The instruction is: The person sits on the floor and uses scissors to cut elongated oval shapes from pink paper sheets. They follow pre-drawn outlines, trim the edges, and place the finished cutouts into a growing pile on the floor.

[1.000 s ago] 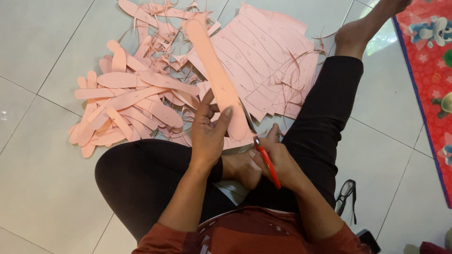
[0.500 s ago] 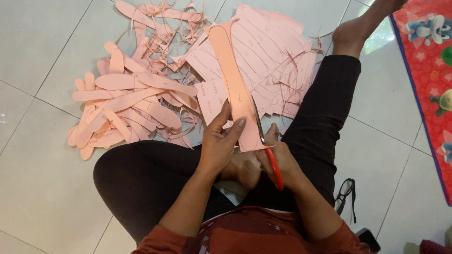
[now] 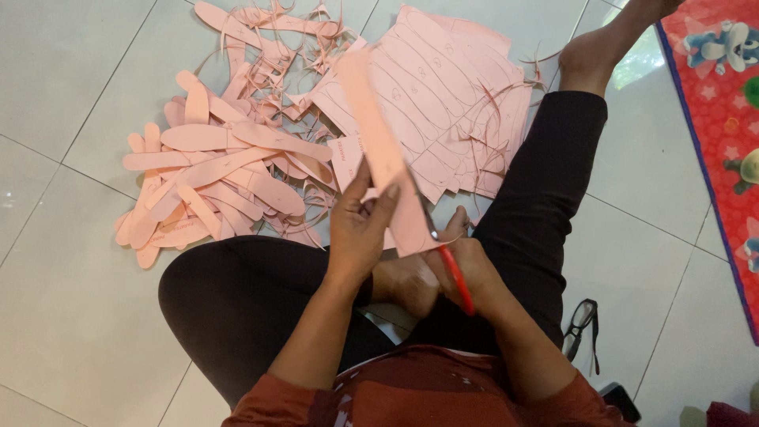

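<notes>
Head cam: my left hand [image 3: 360,229] pinches the long pink strip [image 3: 383,154] while my right hand [image 3: 466,273] is clamped on red-handled scissors [image 3: 452,269], pink cutouts [image 3: 209,178] piled far left.

- We count two hands: left hand [image 3: 357,229], right hand [image 3: 466,269]
- one pair of red-handled scissors [image 3: 455,277]
- one pink strip [image 3: 383,158] held up
- one pair of glasses [image 3: 581,320] on the floor
- cut-out pink shapes [image 3: 205,182]: a heap, too many to count
- one marked pink sheet [image 3: 451,103]
</notes>
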`<state>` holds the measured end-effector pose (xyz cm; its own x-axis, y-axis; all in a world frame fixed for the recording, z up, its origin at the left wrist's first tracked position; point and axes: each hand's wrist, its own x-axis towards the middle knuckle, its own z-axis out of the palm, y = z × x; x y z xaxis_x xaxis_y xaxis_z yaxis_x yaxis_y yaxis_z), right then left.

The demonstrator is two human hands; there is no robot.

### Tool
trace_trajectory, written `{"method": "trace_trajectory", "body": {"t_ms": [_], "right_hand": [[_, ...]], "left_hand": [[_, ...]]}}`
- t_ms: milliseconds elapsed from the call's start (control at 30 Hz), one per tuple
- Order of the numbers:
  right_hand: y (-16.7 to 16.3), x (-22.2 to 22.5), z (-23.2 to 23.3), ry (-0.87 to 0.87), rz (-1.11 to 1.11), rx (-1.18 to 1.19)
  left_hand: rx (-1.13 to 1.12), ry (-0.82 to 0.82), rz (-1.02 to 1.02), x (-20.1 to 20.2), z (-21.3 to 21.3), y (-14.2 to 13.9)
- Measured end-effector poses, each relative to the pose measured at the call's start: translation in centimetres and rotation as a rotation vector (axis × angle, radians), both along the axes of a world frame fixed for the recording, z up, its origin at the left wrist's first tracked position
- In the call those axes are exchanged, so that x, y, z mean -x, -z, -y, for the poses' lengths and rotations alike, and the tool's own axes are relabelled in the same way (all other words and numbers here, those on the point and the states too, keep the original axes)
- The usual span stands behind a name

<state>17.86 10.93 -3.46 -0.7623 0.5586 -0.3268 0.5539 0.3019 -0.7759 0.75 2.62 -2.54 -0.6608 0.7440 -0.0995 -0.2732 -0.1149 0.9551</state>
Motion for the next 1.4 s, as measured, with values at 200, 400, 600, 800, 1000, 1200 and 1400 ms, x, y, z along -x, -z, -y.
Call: {"method": "trace_trajectory", "body": {"t_ms": [200, 400, 600, 800, 1000, 1200, 1400], "right_hand": [[-0.8, 0.0, 0.4, -0.032, -0.222, -0.035], [-1.2, 0.0, -0.1, -0.100, -0.199, 0.004], [-1.9, 0.2, 0.3, -0.103, -0.086, 0.202], [-1.7, 0.3, 0.1, -0.004, -0.054, 0.078], [-1.9, 0.2, 0.4, -0.020, -0.295, 0.061], [-2.3, 0.5, 0.7, 0.061, -0.194, 0.035], [-1.5, 0.1, 0.9, 0.120, -0.197, 0.004]], "left_hand": [[0.007, -0.048, 0.023, 0.0, 0.2, -0.2], [-0.052, -0.062, -0.001, 0.0, 0.7, -0.4], [-0.021, -0.084, 0.095, 0.2, 1.0, -0.3], [0.013, 0.045, 0.184, -1.4, 0.7, 0.7], [-0.052, 0.063, 0.211, -1.6, 0.4, 1.2], [-0.034, 0.047, 0.206, -1.5, 0.4, 0.7], [-0.011, 0.046, 0.219, -1.2, 0.4, 0.2]]}}
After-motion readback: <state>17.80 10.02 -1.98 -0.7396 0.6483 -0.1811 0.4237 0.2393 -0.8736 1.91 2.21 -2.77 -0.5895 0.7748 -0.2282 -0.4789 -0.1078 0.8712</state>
